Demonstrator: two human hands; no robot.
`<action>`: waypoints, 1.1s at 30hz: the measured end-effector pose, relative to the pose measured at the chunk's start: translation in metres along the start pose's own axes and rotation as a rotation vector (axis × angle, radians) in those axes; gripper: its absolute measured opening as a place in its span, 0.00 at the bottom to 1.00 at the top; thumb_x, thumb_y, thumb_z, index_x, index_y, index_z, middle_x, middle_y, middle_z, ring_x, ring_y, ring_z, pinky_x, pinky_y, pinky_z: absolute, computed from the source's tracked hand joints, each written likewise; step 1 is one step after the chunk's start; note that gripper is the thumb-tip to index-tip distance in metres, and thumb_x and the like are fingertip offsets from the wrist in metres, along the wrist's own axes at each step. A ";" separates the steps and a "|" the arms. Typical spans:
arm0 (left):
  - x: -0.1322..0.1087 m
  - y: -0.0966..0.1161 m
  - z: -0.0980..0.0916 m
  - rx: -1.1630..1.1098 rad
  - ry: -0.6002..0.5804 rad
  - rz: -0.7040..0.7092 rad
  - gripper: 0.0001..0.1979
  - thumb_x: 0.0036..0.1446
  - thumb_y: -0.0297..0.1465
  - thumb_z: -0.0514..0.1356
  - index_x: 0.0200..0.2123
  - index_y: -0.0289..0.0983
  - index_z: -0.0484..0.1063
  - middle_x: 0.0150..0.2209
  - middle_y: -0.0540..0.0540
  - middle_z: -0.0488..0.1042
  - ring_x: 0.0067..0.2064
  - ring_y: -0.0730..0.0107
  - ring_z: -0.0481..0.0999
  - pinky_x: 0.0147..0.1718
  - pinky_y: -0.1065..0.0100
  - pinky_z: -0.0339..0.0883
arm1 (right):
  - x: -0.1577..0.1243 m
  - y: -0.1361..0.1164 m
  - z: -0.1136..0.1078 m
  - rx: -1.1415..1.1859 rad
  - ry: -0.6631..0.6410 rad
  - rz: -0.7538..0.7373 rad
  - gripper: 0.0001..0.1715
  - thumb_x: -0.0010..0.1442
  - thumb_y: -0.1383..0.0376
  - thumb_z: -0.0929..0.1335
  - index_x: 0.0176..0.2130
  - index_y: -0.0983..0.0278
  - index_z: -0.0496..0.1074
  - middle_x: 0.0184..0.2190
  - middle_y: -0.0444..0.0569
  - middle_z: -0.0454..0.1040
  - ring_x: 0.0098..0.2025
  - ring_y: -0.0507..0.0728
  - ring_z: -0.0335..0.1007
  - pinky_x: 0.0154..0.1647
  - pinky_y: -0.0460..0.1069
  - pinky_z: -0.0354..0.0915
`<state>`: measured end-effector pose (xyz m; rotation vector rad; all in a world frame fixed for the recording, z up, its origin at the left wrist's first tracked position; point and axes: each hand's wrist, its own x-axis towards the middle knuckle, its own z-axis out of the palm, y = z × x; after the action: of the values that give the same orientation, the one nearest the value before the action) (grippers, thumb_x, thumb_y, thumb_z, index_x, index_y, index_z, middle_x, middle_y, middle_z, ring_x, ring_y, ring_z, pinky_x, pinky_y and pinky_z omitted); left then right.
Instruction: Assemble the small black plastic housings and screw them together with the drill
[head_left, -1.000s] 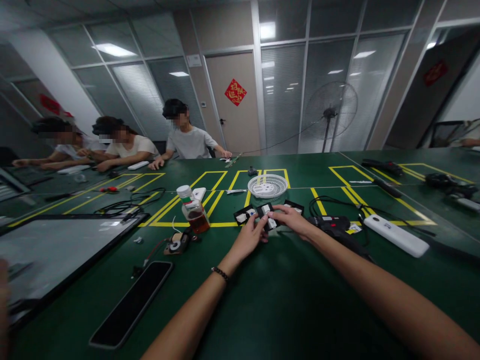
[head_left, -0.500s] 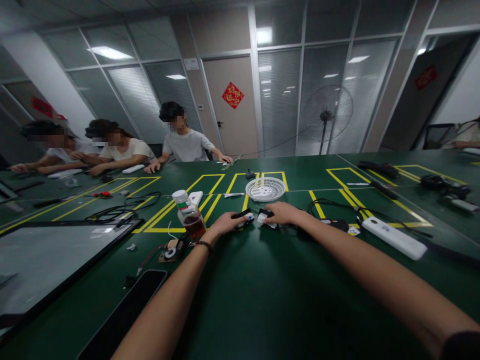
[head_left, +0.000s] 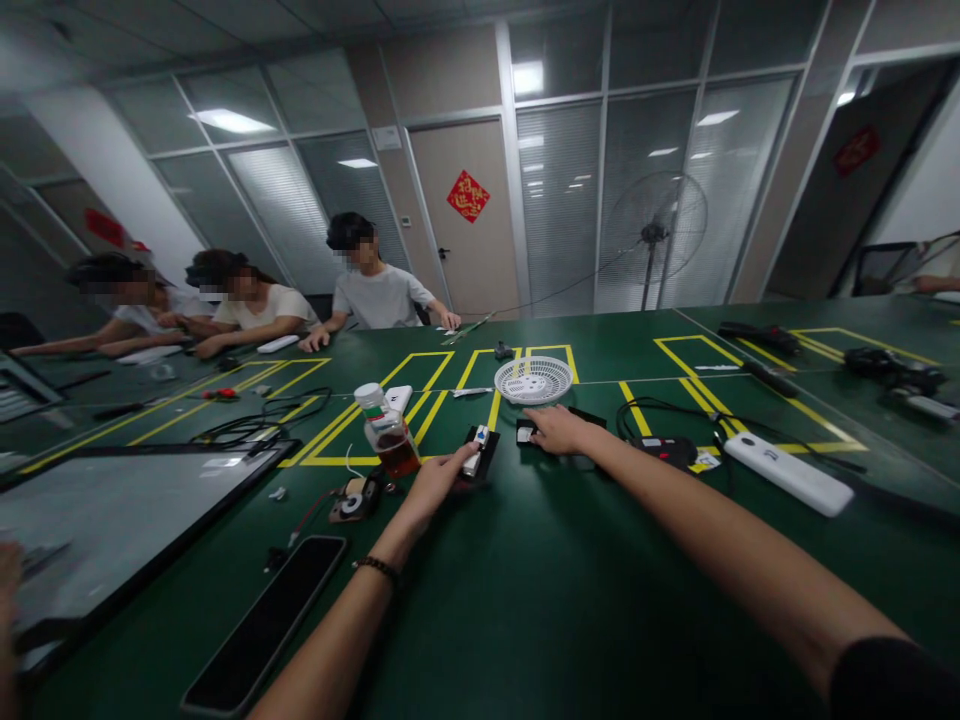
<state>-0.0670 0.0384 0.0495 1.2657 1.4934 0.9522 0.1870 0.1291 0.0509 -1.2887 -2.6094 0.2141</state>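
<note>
Head view: pinching black box (head_left: 486,457) with left hand (head_left: 433,486), touching second box (head_left: 523,437) with right hand (head_left: 560,430), cannot tell grip; best keep level.

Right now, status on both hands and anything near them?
Left hand gripping black-and-white piece. Right hand on second black piece. White basket just beyond.

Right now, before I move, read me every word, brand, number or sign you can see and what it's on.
Red diamond sign on the door: appears to read "招财进宝", slightly blurred.
Right red sign: too dark.
Left red sign: too blurred.
Paper notice: too small.
Bottle label: too small.
White device at right: dark mark, illegible.
Yellow-and-white tag: illegible.
Black piece in the left hand: none readable.
</note>
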 end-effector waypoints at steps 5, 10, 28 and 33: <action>-0.033 -0.003 0.026 -0.405 -0.090 -0.099 0.27 0.51 0.49 0.61 0.45 0.32 0.75 0.41 0.37 0.77 0.40 0.60 0.77 0.39 0.62 0.74 | -0.038 -0.026 -0.006 0.319 0.408 -0.022 0.31 0.62 0.59 0.64 0.61 0.65 0.57 0.61 0.60 0.59 0.64 0.64 0.52 0.63 0.61 0.49; -0.043 -0.011 0.067 -0.521 -0.207 -0.113 0.25 0.54 0.48 0.60 0.45 0.33 0.75 0.41 0.36 0.77 0.39 0.61 0.78 0.40 0.62 0.75 | -0.090 -0.060 0.017 1.157 0.249 0.278 0.27 0.62 0.50 0.63 0.56 0.60 0.62 0.50 0.55 0.70 0.47 0.60 0.71 0.45 0.56 0.69; -0.066 -0.019 0.124 -0.417 -0.313 0.043 0.24 0.53 0.46 0.62 0.44 0.32 0.76 0.42 0.39 0.78 0.43 0.59 0.77 0.41 0.65 0.70 | -0.159 -0.065 0.021 1.531 0.188 0.258 0.22 0.59 0.53 0.68 0.51 0.58 0.70 0.47 0.49 0.75 0.48 0.60 0.72 0.48 0.56 0.69; -0.070 -0.017 0.125 -0.429 -0.285 0.064 0.23 0.52 0.45 0.63 0.43 0.32 0.77 0.41 0.39 0.78 0.43 0.59 0.77 0.43 0.63 0.70 | -0.158 -0.066 0.023 1.485 0.246 0.229 0.22 0.59 0.53 0.68 0.52 0.58 0.70 0.45 0.49 0.75 0.47 0.59 0.72 0.46 0.55 0.69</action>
<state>0.0513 -0.0348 0.0113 1.0840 0.9694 1.0198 0.2238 -0.0374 0.0220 -0.8417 -1.3152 1.5046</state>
